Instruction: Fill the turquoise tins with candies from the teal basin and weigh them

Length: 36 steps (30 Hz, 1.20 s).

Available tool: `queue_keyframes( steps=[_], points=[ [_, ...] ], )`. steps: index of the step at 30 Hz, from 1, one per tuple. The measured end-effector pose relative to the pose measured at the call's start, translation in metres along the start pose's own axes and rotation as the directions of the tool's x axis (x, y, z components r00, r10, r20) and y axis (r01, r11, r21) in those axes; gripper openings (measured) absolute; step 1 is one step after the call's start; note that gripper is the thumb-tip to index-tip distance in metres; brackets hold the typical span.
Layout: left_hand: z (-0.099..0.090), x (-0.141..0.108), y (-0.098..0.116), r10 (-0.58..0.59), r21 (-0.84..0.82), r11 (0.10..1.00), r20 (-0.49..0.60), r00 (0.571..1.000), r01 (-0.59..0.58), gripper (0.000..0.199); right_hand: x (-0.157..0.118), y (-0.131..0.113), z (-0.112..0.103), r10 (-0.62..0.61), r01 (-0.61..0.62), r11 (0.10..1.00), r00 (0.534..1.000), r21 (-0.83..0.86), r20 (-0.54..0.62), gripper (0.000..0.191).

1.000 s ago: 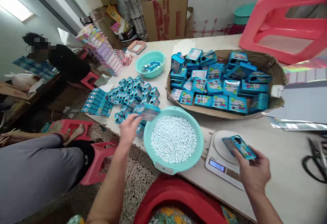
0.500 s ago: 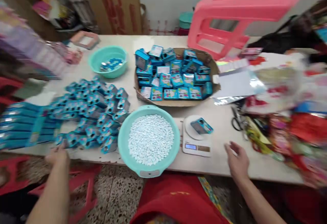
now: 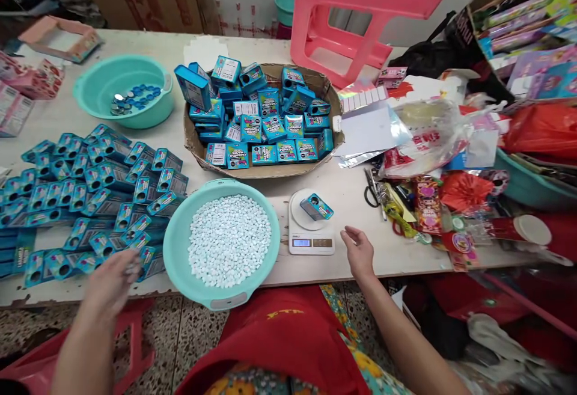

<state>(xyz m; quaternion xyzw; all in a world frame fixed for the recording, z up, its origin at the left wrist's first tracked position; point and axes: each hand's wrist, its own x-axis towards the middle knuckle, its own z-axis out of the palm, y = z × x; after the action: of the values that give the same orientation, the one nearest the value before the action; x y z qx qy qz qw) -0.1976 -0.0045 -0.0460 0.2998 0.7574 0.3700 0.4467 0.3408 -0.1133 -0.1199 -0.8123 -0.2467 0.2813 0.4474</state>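
Observation:
My left hand (image 3: 110,281) is over the table's front edge, beside the blue candy boxes (image 3: 108,184) with round holes in their tops. Its fingers are curled closed and smeared by motion; something small and pale may be between them. To the right of the scale, my right hand (image 3: 359,252) is open and holds nothing. One blue box (image 3: 317,207) lies tilted on the white digital scale (image 3: 312,242). Between the hands stands a turquoise basin (image 3: 169,244) full of small pale blue-white candies (image 3: 229,238).
A cut-down carton (image 3: 265,172) holds many blue boxes behind the basin. Another turquoise basin (image 3: 85,97) contains small blue and silver pieces. Scissors (image 3: 372,190), plastic bags (image 3: 424,130) and wrappers lie on the right. A pink stool (image 3: 302,28) rests at the back.
The view has swung right. My left hand has moved right, off the front boxes at the left, toward the basin. My right hand is nearer the scale. The box stays on the scale.

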Motion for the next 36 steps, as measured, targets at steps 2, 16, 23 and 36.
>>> queue_keyframes(
  steps=[2, 16, 23, 36],
  points=[
    [0.051, -0.017, 0.007, -0.059, -0.021, 0.998, 0.163, 0.985, 0.063, 0.037, 0.001, -0.006, 0.001, -0.011, 0.010, 1.000, 0.999, 0.015, 0.048, 0.046],
    [0.206, -0.064, -0.039, 0.278, 0.655, 0.475, 0.522, 0.806, -0.588, 0.020, 0.019, -0.085, 0.067, -0.363, 0.376, 0.922, 0.922, -0.094, 0.132, 0.049],
    [0.182, -0.063, -0.027, 0.117, 0.302, 0.927, 0.328, 0.937, -0.222, 0.033, -0.041, -0.151, 0.052, -0.571, 0.584, 0.810, 0.767, 0.050, 0.292, 0.036],
    [0.187, -0.119, 0.081, 0.234, -0.679, 0.732, 0.168, 0.958, -0.060, 0.037, -0.116, -0.148, 0.130, -0.582, 0.739, 0.667, 0.432, 0.100, 0.689, 0.032]
  ],
)
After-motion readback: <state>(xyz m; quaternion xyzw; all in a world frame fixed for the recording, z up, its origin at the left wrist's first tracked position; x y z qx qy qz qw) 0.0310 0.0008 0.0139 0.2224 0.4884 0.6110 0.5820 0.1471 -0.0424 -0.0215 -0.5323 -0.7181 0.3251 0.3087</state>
